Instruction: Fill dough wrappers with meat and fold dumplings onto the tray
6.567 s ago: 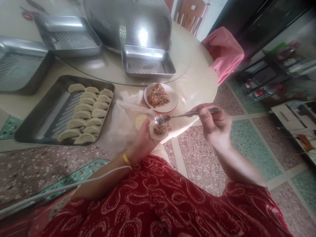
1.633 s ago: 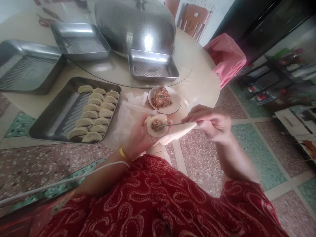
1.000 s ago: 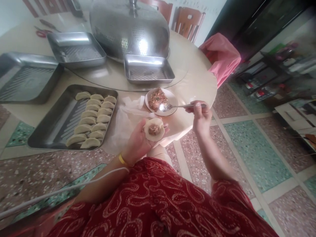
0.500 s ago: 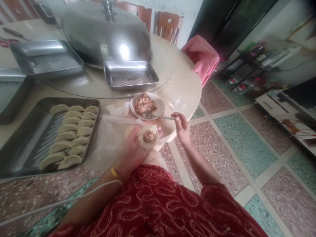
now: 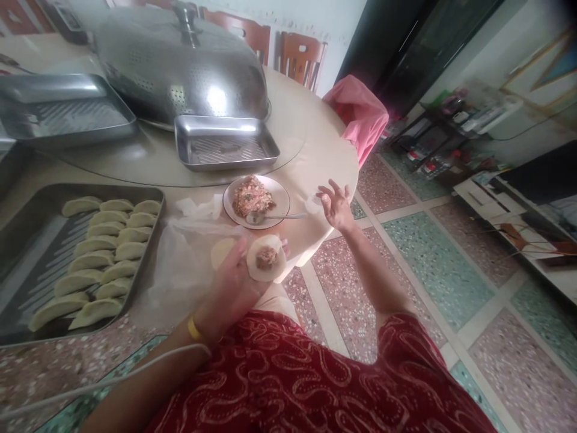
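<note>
On the table point(image 5: 311, 150), a metal tray point(image 5: 33, 240) of folded dumplings point(image 5: 94, 243) lies left of a plate point(image 5: 280, 195) of minced filling point(image 5: 251, 196). The left hand point(image 5: 237, 279) holds in its fingers an open, filled wrapper point(image 5: 259, 274) just nearside of the plate; the right hand point(image 5: 336, 208), fingers spread, is near a spoon point(image 5: 293, 216) resting on the plate.

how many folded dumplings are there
15 folded dumplings, all in the near tray: two rows of seven, plus one left of their far end. The tray's left side is cut off, so others may be hidden.
</note>
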`<action>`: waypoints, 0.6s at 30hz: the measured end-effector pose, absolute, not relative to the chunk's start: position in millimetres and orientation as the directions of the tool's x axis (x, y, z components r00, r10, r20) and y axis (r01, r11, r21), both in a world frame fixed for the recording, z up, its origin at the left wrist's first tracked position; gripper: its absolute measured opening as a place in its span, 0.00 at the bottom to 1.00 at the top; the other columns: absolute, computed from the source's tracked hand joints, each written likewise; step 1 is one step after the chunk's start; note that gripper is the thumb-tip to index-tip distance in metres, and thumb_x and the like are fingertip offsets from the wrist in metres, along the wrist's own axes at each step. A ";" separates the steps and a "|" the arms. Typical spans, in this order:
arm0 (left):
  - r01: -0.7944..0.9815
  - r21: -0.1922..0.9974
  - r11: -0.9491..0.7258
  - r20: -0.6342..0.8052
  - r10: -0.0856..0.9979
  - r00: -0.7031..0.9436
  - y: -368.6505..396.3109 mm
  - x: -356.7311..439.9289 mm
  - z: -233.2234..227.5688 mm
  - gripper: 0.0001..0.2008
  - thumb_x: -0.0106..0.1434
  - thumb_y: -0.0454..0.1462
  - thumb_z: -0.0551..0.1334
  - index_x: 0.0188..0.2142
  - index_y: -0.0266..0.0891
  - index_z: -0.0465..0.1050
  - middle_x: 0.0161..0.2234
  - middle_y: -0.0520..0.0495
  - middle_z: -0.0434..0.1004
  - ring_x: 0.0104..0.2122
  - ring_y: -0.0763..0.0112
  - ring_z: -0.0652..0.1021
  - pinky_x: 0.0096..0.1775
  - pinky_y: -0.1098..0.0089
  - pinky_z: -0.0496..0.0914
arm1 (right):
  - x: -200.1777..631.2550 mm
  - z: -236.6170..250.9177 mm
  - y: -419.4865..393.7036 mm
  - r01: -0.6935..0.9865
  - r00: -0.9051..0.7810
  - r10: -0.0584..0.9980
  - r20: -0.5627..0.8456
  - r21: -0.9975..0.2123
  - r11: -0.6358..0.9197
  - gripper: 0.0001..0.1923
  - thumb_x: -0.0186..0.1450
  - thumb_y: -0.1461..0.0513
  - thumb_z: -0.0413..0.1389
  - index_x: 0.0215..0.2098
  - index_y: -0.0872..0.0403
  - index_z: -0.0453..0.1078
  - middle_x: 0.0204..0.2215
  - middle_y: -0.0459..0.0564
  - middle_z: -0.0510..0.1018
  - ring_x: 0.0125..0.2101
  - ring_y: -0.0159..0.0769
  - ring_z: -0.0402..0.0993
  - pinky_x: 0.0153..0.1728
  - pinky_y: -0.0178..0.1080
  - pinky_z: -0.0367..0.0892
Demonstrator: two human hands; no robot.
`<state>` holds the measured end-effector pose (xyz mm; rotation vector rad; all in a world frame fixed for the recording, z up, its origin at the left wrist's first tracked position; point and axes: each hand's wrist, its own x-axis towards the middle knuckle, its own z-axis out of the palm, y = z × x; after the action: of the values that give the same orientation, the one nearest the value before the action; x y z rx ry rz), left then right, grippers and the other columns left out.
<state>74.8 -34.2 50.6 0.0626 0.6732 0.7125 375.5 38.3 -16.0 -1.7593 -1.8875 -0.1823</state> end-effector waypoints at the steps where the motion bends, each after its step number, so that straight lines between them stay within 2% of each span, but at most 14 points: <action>1: -0.584 0.277 0.763 -0.547 0.625 0.557 -33.9 75.2 51.8 0.31 0.73 0.47 0.48 0.64 0.23 0.61 0.54 0.30 0.76 0.56 0.57 0.76 0.53 0.65 0.73 | 375.9 -15.6 37.5 0.953 0.000 0.869 0.495 -0.264 0.150 0.23 0.74 0.54 0.37 0.45 0.46 0.74 0.51 0.48 0.79 0.64 0.47 0.62 0.67 0.65 0.42; 5: -0.572 0.277 0.772 -0.527 0.620 0.582 -32.1 76.4 55.8 0.31 0.74 0.48 0.45 0.64 0.26 0.61 0.53 0.31 0.77 0.56 0.57 0.76 0.55 0.63 0.71 | 381.2 -5.5 20.0 0.940 0.066 0.778 0.624 -0.302 0.162 0.28 0.75 0.53 0.32 0.48 0.49 0.74 0.53 0.50 0.77 0.64 0.46 0.62 0.67 0.65 0.42; 7: -0.565 0.269 0.780 -0.518 0.612 0.598 -31.0 76.2 55.9 0.31 0.74 0.49 0.44 0.65 0.27 0.60 0.53 0.31 0.77 0.56 0.55 0.76 0.55 0.61 0.71 | 383.3 0.0 3.9 0.914 0.166 0.703 0.692 -0.375 0.154 0.26 0.74 0.52 0.36 0.47 0.50 0.75 0.49 0.51 0.79 0.60 0.47 0.67 0.66 0.65 0.46; 9: -0.561 0.264 0.785 -0.504 0.608 0.614 -30.6 75.4 54.0 0.31 0.74 0.49 0.44 0.65 0.27 0.60 0.54 0.31 0.76 0.56 0.54 0.75 0.56 0.60 0.70 | 379.3 3.7 -16.4 0.841 0.300 0.619 0.725 -0.508 0.188 0.23 0.73 0.51 0.40 0.45 0.50 0.75 0.44 0.51 0.81 0.54 0.47 0.73 0.63 0.63 0.55; 11: -0.548 0.262 0.794 -0.473 0.601 0.644 -31.3 74.9 50.1 0.32 0.73 0.49 0.46 0.65 0.27 0.60 0.54 0.31 0.76 0.57 0.54 0.74 0.57 0.60 0.68 | 364.2 6.3 -38.7 0.673 0.442 0.567 0.695 -0.675 0.303 0.22 0.74 0.52 0.39 0.47 0.49 0.73 0.38 0.49 0.82 0.47 0.43 0.78 0.58 0.60 0.64; 12: -0.534 0.258 0.805 -0.451 0.590 0.670 -32.0 74.9 47.6 0.32 0.73 0.49 0.47 0.65 0.26 0.61 0.54 0.32 0.76 0.58 0.55 0.74 0.59 0.61 0.67 | 352.4 7.5 -49.2 0.559 0.436 0.624 0.648 -0.739 0.377 0.23 0.75 0.52 0.37 0.50 0.47 0.72 0.39 0.48 0.82 0.45 0.41 0.80 0.57 0.59 0.66; 14: -0.492 0.242 0.836 -0.396 0.548 0.737 -34.1 75.7 41.9 0.32 0.73 0.50 0.48 0.64 0.27 0.62 0.55 0.34 0.76 0.60 0.56 0.72 0.61 0.62 0.64 | 323.4 10.1 -65.8 0.373 0.292 0.759 0.582 -0.800 0.470 0.19 0.74 0.52 0.40 0.52 0.41 0.70 0.46 0.45 0.81 0.44 0.39 0.81 0.56 0.57 0.69; 15: -0.469 0.232 0.852 -0.359 0.523 0.773 -35.4 76.5 39.1 0.32 0.73 0.51 0.47 0.63 0.27 0.62 0.55 0.34 0.75 0.60 0.57 0.71 0.62 0.62 0.63 | 308.6 11.3 -70.7 0.336 0.181 0.814 0.552 -0.813 0.476 0.19 0.74 0.50 0.41 0.54 0.39 0.70 0.47 0.43 0.81 0.47 0.39 0.80 0.57 0.57 0.68; 16: -0.445 0.223 0.867 -0.321 0.496 0.807 -36.9 77.3 36.5 0.32 0.73 0.51 0.46 0.63 0.27 0.63 0.56 0.35 0.75 0.61 0.57 0.71 0.63 0.62 0.61 | 295.3 12.5 -73.3 0.333 0.089 0.834 0.545 -0.805 0.490 0.19 0.74 0.48 0.42 0.54 0.38 0.70 0.44 0.43 0.82 0.52 0.40 0.77 0.61 0.59 0.64; 18: -0.411 0.210 0.887 -0.249 0.455 0.855 -40.0 78.6 32.3 0.33 0.73 0.52 0.45 0.63 0.29 0.63 0.56 0.36 0.75 0.62 0.57 0.70 0.65 0.61 0.59 | 276.0 13.8 -72.4 0.352 -0.066 0.822 0.565 -0.758 0.549 0.21 0.73 0.45 0.41 0.55 0.37 0.69 0.41 0.42 0.83 0.59 0.41 0.71 0.65 0.61 0.56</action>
<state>78.6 -40.0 32.3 0.1516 0.2989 0.4573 276.0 -72.4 13.8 -1.0024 -1.6571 0.5199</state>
